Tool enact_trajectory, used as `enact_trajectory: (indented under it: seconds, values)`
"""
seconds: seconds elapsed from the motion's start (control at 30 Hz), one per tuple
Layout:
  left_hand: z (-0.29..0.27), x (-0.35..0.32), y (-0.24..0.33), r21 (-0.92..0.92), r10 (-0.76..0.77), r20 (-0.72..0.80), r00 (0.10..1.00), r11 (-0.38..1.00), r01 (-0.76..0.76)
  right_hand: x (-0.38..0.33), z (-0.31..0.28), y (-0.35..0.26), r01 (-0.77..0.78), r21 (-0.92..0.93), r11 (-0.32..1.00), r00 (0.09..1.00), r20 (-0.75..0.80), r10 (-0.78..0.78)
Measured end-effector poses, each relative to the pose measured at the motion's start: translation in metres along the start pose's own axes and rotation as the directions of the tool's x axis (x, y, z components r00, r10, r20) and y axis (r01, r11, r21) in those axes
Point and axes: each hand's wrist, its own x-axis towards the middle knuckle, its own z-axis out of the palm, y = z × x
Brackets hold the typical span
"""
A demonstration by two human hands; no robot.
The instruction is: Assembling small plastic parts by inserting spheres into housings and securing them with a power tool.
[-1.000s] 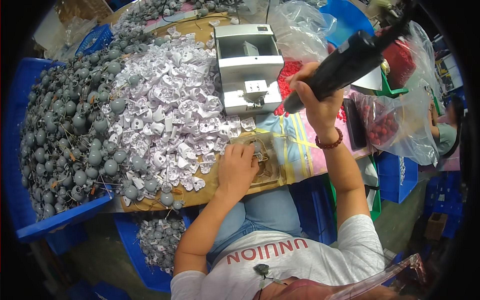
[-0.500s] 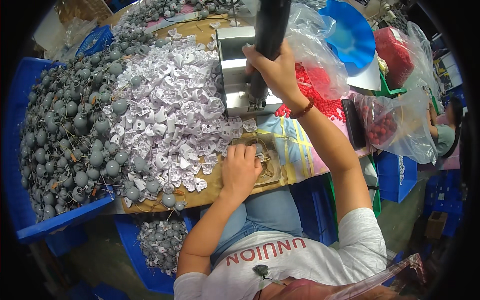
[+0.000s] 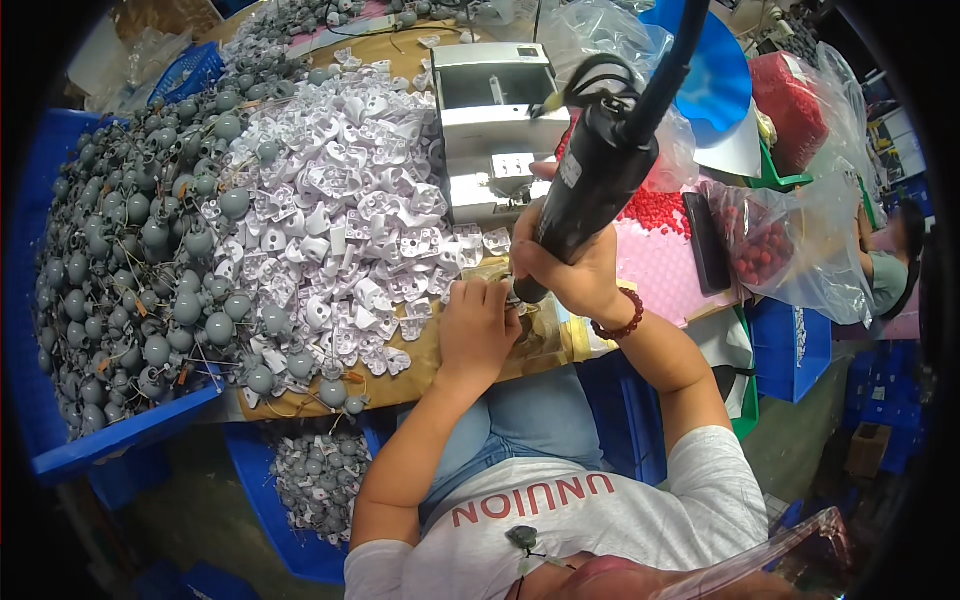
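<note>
1. One black electric screwdriver (image 3: 590,185), one grey machine (image 3: 497,125) behind it, two heaps on the table (image 3: 440,365): white plastic parts (image 3: 340,210) and grey round parts (image 3: 140,250) (too many to count).
2. Right hand (image 3: 565,270) is wrapped tight round the screwdriver, tip down at the table's near edge.
3. Left hand (image 3: 475,330) lies curled, fingers pressing a small workpiece (image 3: 512,300) under the tip (mostly hidden).
</note>
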Motion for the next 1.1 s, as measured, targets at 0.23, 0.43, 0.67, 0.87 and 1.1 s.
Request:
enact_trajectory:
  seconds: [0.23, 0.43, 0.67, 0.87, 1.1]
  values:
    - [0.001, 0.003, -0.002, -0.016, 0.049, -0.038, 0.998, 0.999, -0.049, -0.010, -0.005, 0.008, 0.048, -0.086, 0.995, 0.998, 0.056, -0.043]
    - [0.000, 0.004, -0.002, -0.050, 0.068, -0.037, 0.997, 0.996, -0.070, -0.016, -0.008, 0.010, 0.113, -0.142, 0.983, 0.987, 0.125, -0.096]
    - [-0.008, 0.005, 0.000, -0.109, 0.034, 0.025, 0.999, 0.994, -0.031, -0.023, -0.021, 0.027, 0.281, -0.275, 0.919, 0.920, 0.348, -0.177]
    - [-0.009, 0.005, 0.004, -0.146, -0.021, 0.035, 0.999, 0.989, 0.026, -0.033, -0.019, 0.030, 0.252, -0.271, 0.929, 0.933, 0.325, -0.158]
    - [-0.004, 0.003, -0.003, -0.134, 0.005, 0.037, 0.999, 0.991, 0.000, -0.038, -0.008, 0.031, 0.054, -0.122, 0.991, 0.986, 0.162, -0.033]
